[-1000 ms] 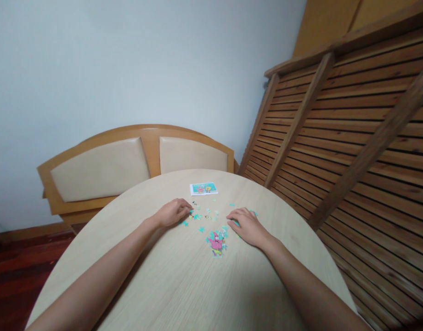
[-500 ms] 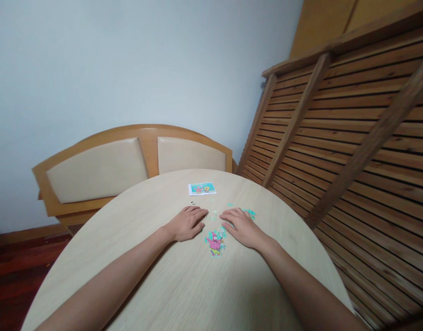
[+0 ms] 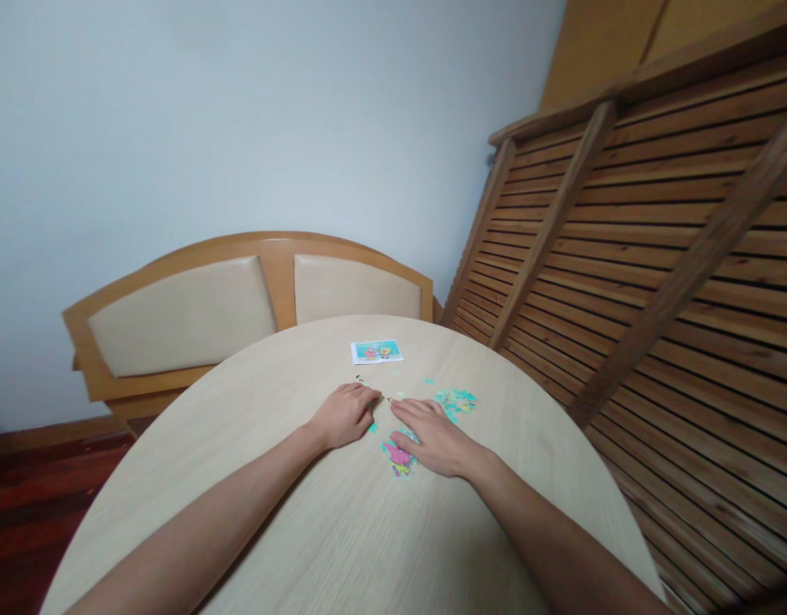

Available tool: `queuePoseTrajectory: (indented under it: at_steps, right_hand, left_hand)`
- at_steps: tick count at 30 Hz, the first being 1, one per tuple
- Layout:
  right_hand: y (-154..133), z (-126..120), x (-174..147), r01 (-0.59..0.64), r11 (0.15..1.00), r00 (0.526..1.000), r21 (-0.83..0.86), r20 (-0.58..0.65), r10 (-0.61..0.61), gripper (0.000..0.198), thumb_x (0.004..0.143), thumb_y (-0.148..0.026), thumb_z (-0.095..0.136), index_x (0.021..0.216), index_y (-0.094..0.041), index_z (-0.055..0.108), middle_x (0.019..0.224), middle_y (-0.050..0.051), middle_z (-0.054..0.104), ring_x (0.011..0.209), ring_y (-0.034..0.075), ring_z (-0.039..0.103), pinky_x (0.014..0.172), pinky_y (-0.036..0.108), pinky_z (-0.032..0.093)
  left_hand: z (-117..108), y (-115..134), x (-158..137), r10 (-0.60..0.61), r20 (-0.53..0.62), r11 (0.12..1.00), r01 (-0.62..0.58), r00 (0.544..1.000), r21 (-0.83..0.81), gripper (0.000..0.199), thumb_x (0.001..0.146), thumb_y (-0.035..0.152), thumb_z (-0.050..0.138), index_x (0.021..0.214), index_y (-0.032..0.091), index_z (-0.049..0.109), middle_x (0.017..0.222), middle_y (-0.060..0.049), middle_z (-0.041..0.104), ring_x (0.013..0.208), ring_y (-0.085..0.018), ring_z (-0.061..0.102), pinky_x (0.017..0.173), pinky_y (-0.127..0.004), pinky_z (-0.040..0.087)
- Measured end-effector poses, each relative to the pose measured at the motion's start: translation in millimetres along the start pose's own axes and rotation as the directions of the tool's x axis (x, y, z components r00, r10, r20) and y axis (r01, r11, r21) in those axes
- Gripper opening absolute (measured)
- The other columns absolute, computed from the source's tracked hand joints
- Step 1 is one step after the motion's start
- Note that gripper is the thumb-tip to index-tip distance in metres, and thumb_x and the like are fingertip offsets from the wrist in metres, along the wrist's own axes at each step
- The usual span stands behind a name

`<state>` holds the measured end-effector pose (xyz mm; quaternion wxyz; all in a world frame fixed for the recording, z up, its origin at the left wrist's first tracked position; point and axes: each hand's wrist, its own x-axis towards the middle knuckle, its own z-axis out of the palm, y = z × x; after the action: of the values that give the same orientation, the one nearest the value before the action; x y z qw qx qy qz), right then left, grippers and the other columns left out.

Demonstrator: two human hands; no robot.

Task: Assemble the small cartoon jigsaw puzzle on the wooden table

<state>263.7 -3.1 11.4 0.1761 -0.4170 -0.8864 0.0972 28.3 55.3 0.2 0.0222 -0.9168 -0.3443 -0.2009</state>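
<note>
Puzzle (image 3: pixel 399 461), part-joined: right of left hand (image 3: pixel 345 417), partly hidden by right hand (image 3: pixel 437 436). Loose pieces (image 3: pixel 461 400): toward right edge of tabletop (image 3: pixel 316 530). Left half-curled, hold indiscernible; right outstretched, gripping nothing.

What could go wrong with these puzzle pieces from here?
The right hand has its thumb over part of the pink puzzle section; a drag there might shift or split it, though whether it touches is unclear.

A small teal piece lies close by the left hand and could get covered or pushed away.

The teal cluster sits just beyond the right hand, so a sideways sweep might scatter it.
</note>
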Motion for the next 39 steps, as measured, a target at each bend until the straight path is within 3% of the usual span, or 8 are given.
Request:
queuePoseTrajectory:
  at_steps: [8, 18, 22, 31, 36, 39]
  right_hand:
    - [21.9, -4.8, -7.4, -0.121, 0.991, 0.993, -0.054, -0.019, 0.12, 0.052, 0.102, -0.051, 0.036, 0.141, -0.021, 0.053, 0.149, 0.011, 0.051, 0.14, 0.027, 0.041, 0.115, 0.048, 0.024]
    - [19.6, 3.5, -3.0, 0.021, 0.999, 1.0, 0.038, 0.009, -0.021, 0.051, 0.1, -0.028, 0.037, 0.151, -0.019, 0.039, 0.152, 0.009, 0.047, 0.143, 0.023, 0.035, 0.118, 0.043, 0.024]
    - [18.5, 6.1, -0.9, 0.03, 0.999, 0.999, 0.042, 0.024, -0.031, 0.055, 0.095, -0.021, 0.04, 0.15, -0.017, 0.04, 0.151, 0.011, 0.048, 0.143, 0.023, 0.036, 0.119, 0.045, 0.023]
    - [19.4, -7.6, -6.6, 0.038, 0.999, 0.997, 0.004, -0.074, -0.038, 0.048, 0.09, -0.015, 0.046, 0.138, -0.019, 0.055, 0.138, 0.011, 0.06, 0.134, 0.024, 0.046, 0.114, 0.044, 0.032]
    - [19.1, -7.5, -6.1, 0.075, 0.997, 0.993, 0.032, -0.095, -0.072, 0.048, 0.088, -0.013, 0.05, 0.135, -0.019, 0.056, 0.132, 0.01, 0.063, 0.129, 0.024, 0.051, 0.111, 0.042, 0.036]
    - [19.5, -4.5, -3.8, 0.074, 0.996, 0.991, 0.049, -0.117, -0.068, 0.041, 0.091, -0.014, 0.05, 0.13, -0.02, 0.058, 0.128, 0.009, 0.065, 0.122, 0.023, 0.056, 0.108, 0.041, 0.04]
  left_hand:
    - [-8.9, 14.4, 0.3, 0.169, 0.039, 0.977, -0.162, 0.985, -0.141, 0.03, 0.095, 0.013, 0.044, 0.12, 0.019, 0.061, 0.107, -0.008, 0.07, 0.103, -0.022, 0.063, 0.094, -0.035, 0.048]
    - [-15.5, 23.5, -1.8, 0.317, 0.072, 0.939, -0.302, 0.946, -0.163, 0.033, 0.094, 0.015, 0.043, 0.122, 0.018, 0.06, 0.112, -0.009, 0.067, 0.106, -0.023, 0.06, 0.099, -0.037, 0.045]
    - [-14.7, 22.5, -1.9, 0.325, 0.075, 0.938, -0.311, 0.943, -0.15, 0.034, 0.093, 0.014, 0.042, 0.122, 0.018, 0.059, 0.111, -0.009, 0.067, 0.105, -0.023, 0.06, 0.098, -0.036, 0.045]
    - [-11.4, 24.1, -0.8, 0.227, 0.064, 0.972, -0.222, 0.972, -0.077, 0.031, 0.096, 0.017, 0.042, 0.122, 0.018, 0.059, 0.11, -0.008, 0.068, 0.104, -0.023, 0.061, 0.099, -0.039, 0.044]
    - [-9.8, 23.2, -1.4, 0.238, 0.068, 0.969, -0.232, 0.969, -0.081, 0.028, 0.098, 0.019, 0.041, 0.116, 0.018, 0.063, 0.112, -0.008, 0.068, 0.106, -0.023, 0.06, 0.1, -0.039, 0.043]
    - [-9.5, 22.9, -2.3, 0.243, 0.068, 0.967, -0.236, 0.968, -0.1, 0.031, 0.099, 0.021, 0.041, 0.121, 0.02, 0.063, 0.116, -0.008, 0.066, 0.109, -0.023, 0.059, 0.099, -0.04, 0.044]
